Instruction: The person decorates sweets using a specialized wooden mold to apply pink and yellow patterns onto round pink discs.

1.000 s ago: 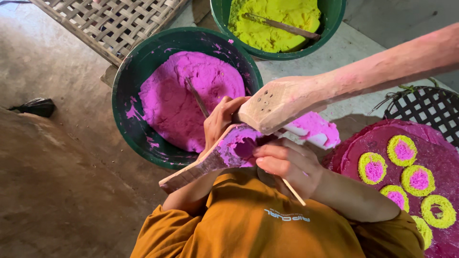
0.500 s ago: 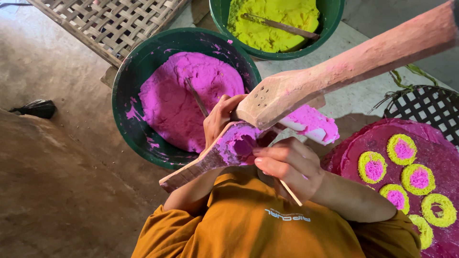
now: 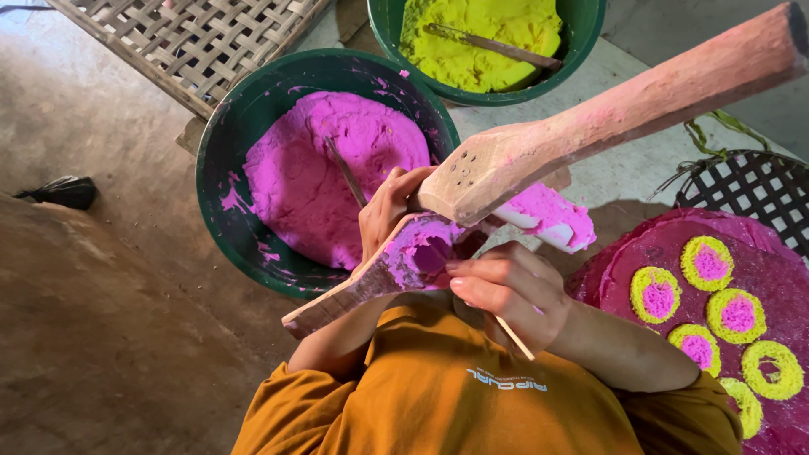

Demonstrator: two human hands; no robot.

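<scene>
While left hand (image 3: 389, 211) grips wooden mould (image 3: 362, 291), long axis lower-left to upper-right, right hand (image 3: 506, 295), closed on thin stick (image 3: 516, 339), sits just right of its pink-filled cavity (image 3: 425, 253).

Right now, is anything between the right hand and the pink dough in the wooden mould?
Nothing visible: the right hand, holding a thin stick, lies by the pink dough in the wooden mould. A pale wooden paddle crosses only its far end.
</scene>
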